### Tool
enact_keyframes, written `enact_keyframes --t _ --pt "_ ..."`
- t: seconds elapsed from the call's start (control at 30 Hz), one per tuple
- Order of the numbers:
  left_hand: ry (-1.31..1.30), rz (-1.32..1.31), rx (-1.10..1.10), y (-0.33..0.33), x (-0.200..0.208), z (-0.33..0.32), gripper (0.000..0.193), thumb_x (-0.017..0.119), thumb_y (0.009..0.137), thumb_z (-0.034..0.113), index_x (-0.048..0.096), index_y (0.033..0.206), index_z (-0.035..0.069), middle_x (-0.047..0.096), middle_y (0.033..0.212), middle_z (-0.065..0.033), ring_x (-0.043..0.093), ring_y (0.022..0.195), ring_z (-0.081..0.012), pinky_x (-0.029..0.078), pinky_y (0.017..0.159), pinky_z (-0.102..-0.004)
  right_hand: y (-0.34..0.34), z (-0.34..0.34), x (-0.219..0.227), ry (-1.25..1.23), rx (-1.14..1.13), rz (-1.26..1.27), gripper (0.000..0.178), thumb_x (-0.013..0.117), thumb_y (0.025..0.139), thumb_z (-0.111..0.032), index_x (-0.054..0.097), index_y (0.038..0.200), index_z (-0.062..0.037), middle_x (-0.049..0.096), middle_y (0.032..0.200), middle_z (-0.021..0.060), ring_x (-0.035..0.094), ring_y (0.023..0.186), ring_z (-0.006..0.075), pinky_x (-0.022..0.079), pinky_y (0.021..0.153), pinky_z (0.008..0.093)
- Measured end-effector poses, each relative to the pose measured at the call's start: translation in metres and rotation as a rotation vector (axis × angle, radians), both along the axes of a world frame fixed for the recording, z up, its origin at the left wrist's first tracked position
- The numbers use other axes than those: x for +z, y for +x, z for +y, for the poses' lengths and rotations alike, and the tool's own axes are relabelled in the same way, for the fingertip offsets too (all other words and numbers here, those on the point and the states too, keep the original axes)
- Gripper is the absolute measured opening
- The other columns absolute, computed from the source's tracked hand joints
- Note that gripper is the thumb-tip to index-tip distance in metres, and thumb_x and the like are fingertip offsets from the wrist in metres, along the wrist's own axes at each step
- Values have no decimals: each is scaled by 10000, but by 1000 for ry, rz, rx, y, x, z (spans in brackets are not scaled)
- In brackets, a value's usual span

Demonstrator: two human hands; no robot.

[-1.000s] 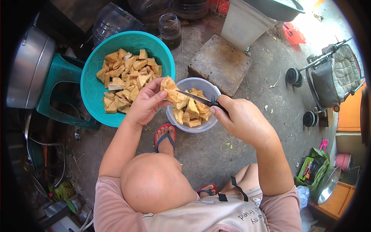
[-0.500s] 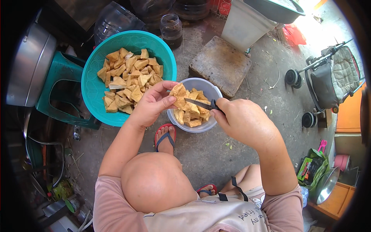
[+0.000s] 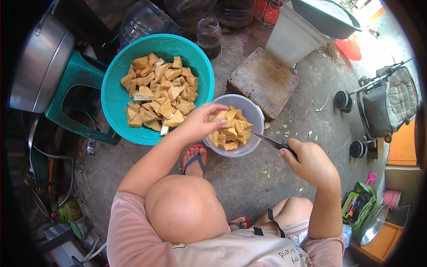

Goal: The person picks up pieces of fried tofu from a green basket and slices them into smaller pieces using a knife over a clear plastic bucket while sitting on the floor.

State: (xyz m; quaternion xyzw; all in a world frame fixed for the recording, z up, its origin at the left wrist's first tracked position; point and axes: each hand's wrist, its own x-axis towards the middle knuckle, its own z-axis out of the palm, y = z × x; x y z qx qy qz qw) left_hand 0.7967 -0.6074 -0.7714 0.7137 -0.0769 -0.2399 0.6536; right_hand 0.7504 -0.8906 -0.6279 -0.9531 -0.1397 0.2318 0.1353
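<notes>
My left hand [image 3: 205, 121] is over the near left side of a translucent plastic bowl [image 3: 255, 142], its fingers and thumb apart above pieces of fried tofu [image 3: 233, 130]. Whether a piece touches the fingertips is hard to make out. In my right hand [image 3: 311, 161] is a knife [image 3: 272, 141] with a black handle; its blade points left, the tip at the bowl's right rim. A large green plastic basket [image 3: 113, 111] at the left of the bowl holds many more pieces of fried tofu [image 3: 165, 91].
Beyond the bowl stands a low wooden block [image 3: 262, 82], with a glass jar [image 3: 209, 38] to its left. A green stool [image 3: 66, 104] bears a metal pot [image 3: 42, 66] at the left. A folding stroller [image 3: 378, 102] is at the right. My sandalled foot [image 3: 194, 162] is just before the bowl.
My left hand has lowered toward the bowl from holding up a tofu piece. The knife has drawn away from that piece, right and nearer to me. The view has shifted slightly.
</notes>
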Motion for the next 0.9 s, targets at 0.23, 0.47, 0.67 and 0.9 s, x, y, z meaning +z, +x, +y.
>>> enact_keyframes --t 0.23,0.47,0.67,0.9 --pt "1088 -693 366 67 -24 86 279 635 816 136 632 1069 18 607 1022 -187 577 983 -330 461 874 -441 -8 -10 -20 39 -82 44 322 551 909 -306 570 801 -4 585 637 226 592 654 415 456 613 493" --pt "1318 -496 140 54 -9 75 295 681 765 103 612 1039 15 598 1030 -162 572 969 -335 466 877 -417 -3 -10 -20 35 -106 44 314 550 912 -302 567 811 -5 593 653 226 596 660 412 462 614 486" --pt "319 -288 388 21 4 62 373 644 823 52 528 1177 34 561 1197 -118 580 1080 -272 481 916 -345 7 9 -14 162 -36 -33 305 550 910 -300 559 849 -1 599 667 224 601 670 412 470 626 486" --pt "-614 189 243 -11 36 16 451 620 878 55 440 1292 64 550 1209 -80 569 1105 -186 526 911 -315 23 41 -4 225 46 -136 293 532 914 -285 572 873 2 617 684 213 625 683 391 493 627 481"
